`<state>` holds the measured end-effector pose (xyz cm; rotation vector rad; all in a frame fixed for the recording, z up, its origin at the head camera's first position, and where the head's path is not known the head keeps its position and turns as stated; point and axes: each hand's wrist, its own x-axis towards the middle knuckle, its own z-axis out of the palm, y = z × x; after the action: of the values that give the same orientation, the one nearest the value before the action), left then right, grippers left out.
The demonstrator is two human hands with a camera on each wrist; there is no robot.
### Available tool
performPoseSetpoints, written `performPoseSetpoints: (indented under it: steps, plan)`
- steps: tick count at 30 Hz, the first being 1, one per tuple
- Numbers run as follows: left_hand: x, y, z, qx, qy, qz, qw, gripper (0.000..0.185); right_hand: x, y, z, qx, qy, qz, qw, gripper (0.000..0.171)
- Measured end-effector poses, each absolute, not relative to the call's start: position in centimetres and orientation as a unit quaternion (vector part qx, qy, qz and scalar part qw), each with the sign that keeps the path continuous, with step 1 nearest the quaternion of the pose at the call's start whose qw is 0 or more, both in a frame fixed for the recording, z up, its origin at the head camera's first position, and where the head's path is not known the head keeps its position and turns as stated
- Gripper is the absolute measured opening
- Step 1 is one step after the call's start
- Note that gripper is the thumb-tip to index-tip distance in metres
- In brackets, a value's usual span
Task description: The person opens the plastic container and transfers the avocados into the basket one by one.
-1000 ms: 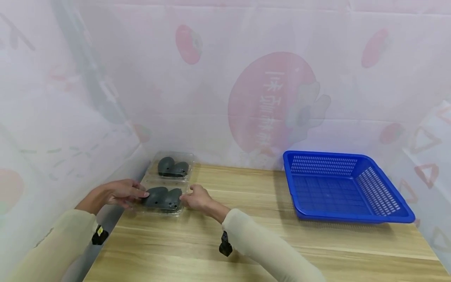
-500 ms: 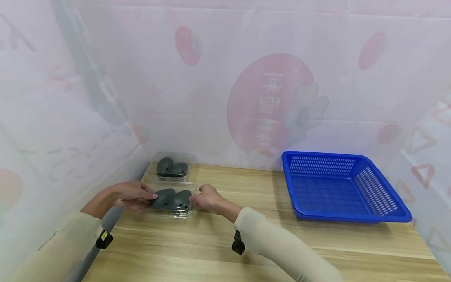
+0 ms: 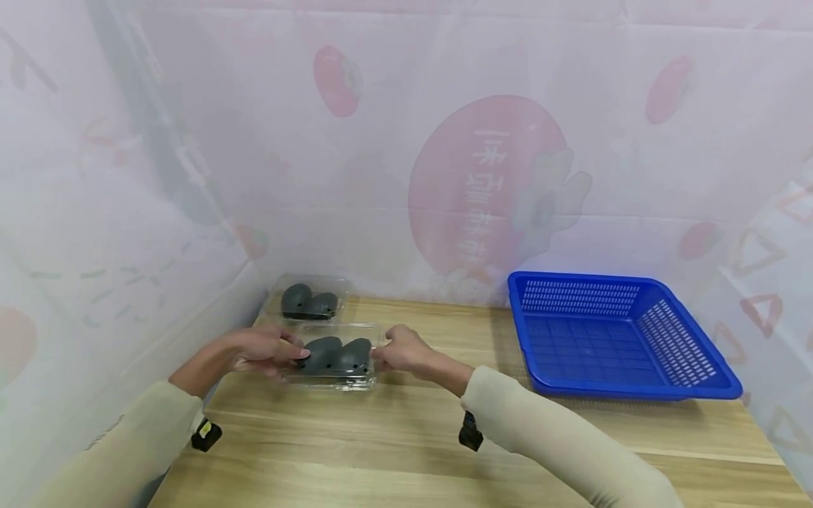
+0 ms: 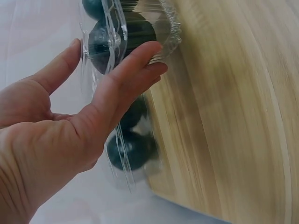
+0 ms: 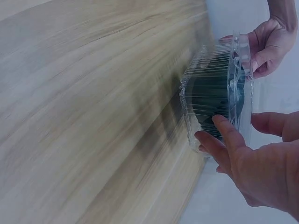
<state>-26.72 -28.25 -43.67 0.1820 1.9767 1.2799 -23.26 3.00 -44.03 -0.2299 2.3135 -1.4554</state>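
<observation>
In the head view, a clear plastic clamshell box with dark green, rounded, smooth things inside is held between both hands, close over the table. My left hand grips its left end, thumb on the lid edge and fingers along the side. My right hand holds the opposite end the same way. The left wrist view shows the left thumb at the lid's rim and fingertips against the ribbed wall of the box. In the right wrist view, the right fingertips press the ribbed wall.
A second clear box with similar dark green things stands behind, against the back curtain. At the right of the wooden table stands a blue plastic basket. Printed curtains enclose the back and sides.
Both hands have carried the box to the right, away from the left edge of the table. The box behind and the blue basket have stayed in place.
</observation>
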Motion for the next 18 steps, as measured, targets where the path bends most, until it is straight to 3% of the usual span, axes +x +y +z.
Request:
performPoseSetpoints:
  steps: [6,11,14,18]
  plan:
    - [-26.6,-25.7,-43.7,0.062,0.79,0.487,0.368,0.023,-23.0,5.5,-43.8,-0.078,0.824,-0.52,0.209,0.016]
    - [-26.7,-23.8,-43.9,0.068,0.773,0.509,0.372,0.019,-23.2,7.4,-43.5,-0.059,0.828,-0.515,0.214,0.062]
    - [-26.9,-22.5,-44.2,0.068,0.768,0.521,0.367,0.02,-23.4,8.6,-43.4,-0.051,0.832,-0.511,0.211,0.06]
    - [-27.2,-20.8,-44.4,0.073,0.798,0.486,0.35,0.056,-23.6,10.1,-43.7,-0.047,0.837,-0.505,0.204,0.053]
